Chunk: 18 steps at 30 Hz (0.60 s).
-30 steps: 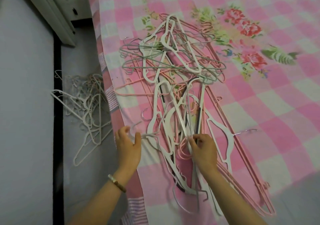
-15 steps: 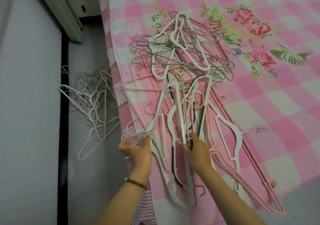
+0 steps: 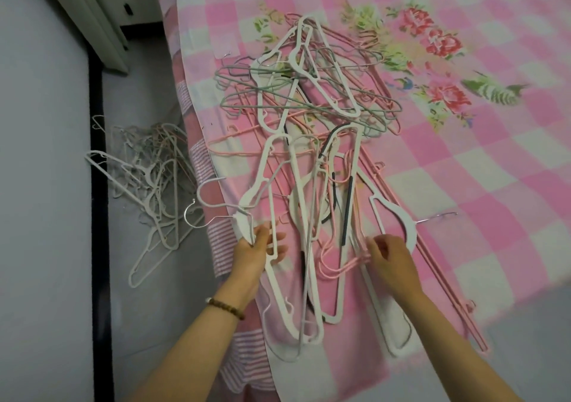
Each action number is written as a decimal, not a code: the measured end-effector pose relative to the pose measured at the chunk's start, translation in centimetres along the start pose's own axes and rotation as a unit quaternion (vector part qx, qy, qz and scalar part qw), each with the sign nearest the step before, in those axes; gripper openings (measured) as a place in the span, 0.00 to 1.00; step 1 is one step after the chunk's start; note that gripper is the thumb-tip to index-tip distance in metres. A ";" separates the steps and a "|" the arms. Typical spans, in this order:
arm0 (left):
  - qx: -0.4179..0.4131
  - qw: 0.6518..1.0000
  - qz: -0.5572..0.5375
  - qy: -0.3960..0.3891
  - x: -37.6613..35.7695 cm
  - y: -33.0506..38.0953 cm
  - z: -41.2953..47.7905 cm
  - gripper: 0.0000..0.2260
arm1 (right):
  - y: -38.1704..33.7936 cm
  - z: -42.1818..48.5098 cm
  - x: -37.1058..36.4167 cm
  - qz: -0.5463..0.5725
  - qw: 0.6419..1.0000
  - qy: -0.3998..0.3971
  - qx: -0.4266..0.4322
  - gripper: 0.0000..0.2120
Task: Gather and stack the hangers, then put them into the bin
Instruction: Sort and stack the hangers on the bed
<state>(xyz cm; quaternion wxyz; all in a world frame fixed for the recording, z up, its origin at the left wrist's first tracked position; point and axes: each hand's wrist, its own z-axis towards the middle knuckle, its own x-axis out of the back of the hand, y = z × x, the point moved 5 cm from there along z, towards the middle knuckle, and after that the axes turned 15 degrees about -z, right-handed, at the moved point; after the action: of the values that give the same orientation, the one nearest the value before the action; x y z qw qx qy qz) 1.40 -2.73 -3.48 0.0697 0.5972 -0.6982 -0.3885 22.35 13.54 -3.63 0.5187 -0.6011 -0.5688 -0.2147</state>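
Note:
A tangled heap of white, pink and grey-green hangers (image 3: 309, 142) lies on the pink checked bed sheet (image 3: 463, 170). My left hand (image 3: 258, 248) grips the neck of a white hanger (image 3: 279, 281) near the bed's left edge, its metal hooks sticking out over the floor. My right hand (image 3: 387, 255) pinches a thin pink wire hanger (image 3: 336, 270) in the near part of the heap. No bin is in view.
A second pile of white and grey hangers (image 3: 151, 182) lies on the grey floor left of the bed. A white cabinet base (image 3: 102, 21) stands at the top left. A black strip (image 3: 99, 216) runs along the floor.
My left hand has closed on the white hanger's neck at the bed's edge. My right hand has shifted right onto the pink wire hanger. The view has moved slightly.

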 end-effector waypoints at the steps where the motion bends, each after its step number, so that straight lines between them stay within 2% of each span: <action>1: -0.005 1.000 0.005 0.008 0.0 -0.1 0.0 0.11 | 0.5 -0.1 -0.4 -0.032 0.998 -0.048 0.011 0.15; 3: -0.012 1.000 0.018 0.022 0.0 -0.4 0.0 0.15 | 0.6 -0.6 -0.9 -0.060 0.991 -0.117 0.034 0.15; 6: -0.026 0.999 0.037 0.021 -0.3 -0.8 -0.2 0.18 | 0.2 -1.2 0.2 0.019 0.990 -0.128 0.047 0.15; 9: -0.030 0.999 0.026 0.003 -1.0 -1.1 -0.5 0.18 | -0.3 -2.0 2.7 0.132 0.987 -0.088 0.038 0.13; 12: -0.025 1.000 0.000 -0.006 -2.0 -1.5 -0.7 0.17 | -0.9 -2.2 5.3 0.175 0.984 -0.031 0.009 0.14; 15: -0.021 0.999 -0.022 -0.029 -4.0 -1.8 -1.3 0.17 | -0.9 -1.4 7.5 0.282 0.958 -0.001 -0.059 0.17; 18: -0.014 0.996 -0.050 -0.073 -7.0 -1.8 -2.0 0.19 | -1.0 -0.6 9.3 0.328 0.941 0.038 -0.075 0.18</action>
<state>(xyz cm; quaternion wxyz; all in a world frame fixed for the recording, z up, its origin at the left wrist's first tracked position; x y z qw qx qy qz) 5.85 2.57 -0.64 0.0076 0.6006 -0.6651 -0.4437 24.08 17.07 4.83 0.5349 -0.7828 -0.3027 -0.0976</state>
